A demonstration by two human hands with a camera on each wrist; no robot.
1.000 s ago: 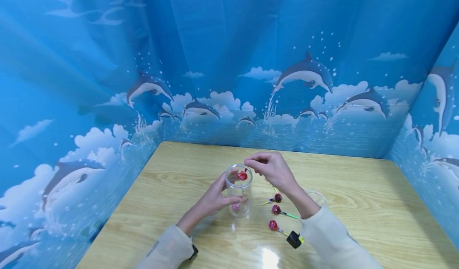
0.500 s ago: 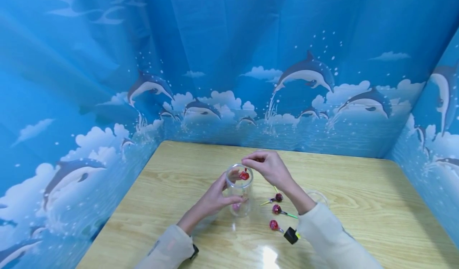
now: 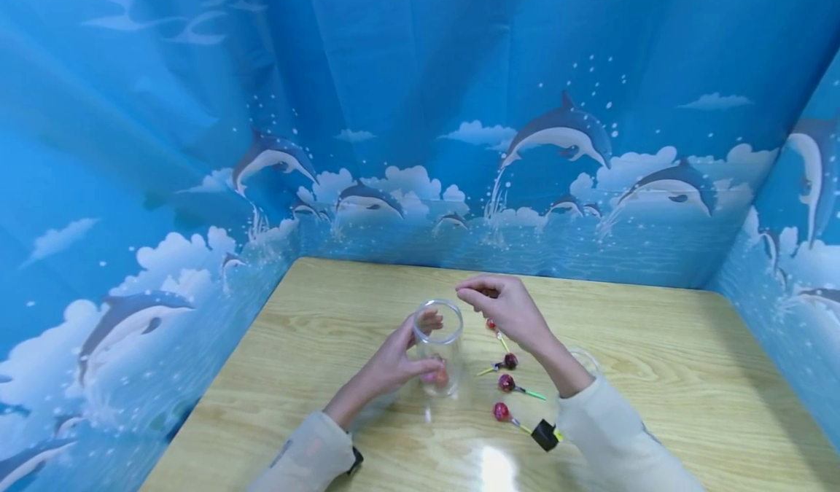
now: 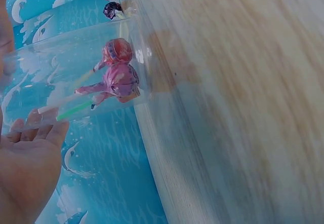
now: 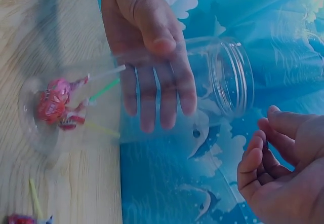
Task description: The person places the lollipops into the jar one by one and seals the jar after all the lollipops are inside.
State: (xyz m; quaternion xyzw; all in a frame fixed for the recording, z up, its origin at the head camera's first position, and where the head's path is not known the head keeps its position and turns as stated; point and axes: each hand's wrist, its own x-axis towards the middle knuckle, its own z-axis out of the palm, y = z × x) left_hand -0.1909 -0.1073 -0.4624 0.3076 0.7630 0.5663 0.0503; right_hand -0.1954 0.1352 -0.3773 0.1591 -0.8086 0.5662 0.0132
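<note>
My left hand [image 3: 392,359] grips a clear plastic jar [image 3: 453,352] round its side, thumb in front and fingers behind. The jar stands upright on the table with its mouth uncovered. At its bottom lie several wrapped lollipops, among them a red lollipop [image 5: 50,108] and a pink lollipop [image 4: 121,79], with white, green and yellow sticks. Just right of the rim and a little above it hovers my right hand [image 3: 508,310], fingers loosely bent, thumb apart from the forefinger and holding nothing. Beneath it, more lollipops [image 3: 505,383] lie in a rough column.
A clear round lid-like piece [image 3: 586,361] lies right of the lollipops, partly covered by the right sleeve. The wooden table [image 3: 689,375] meets a blue dolphin-print curtain [image 3: 420,113] at its back and sides. A black wrist camera [image 3: 545,435] hangs over the nearest lollipop's stick.
The red lollipop my right hand held in the jar's mouth has been let go and now lies at the bottom. That hand has drawn back slightly to the right; the left stays put.
</note>
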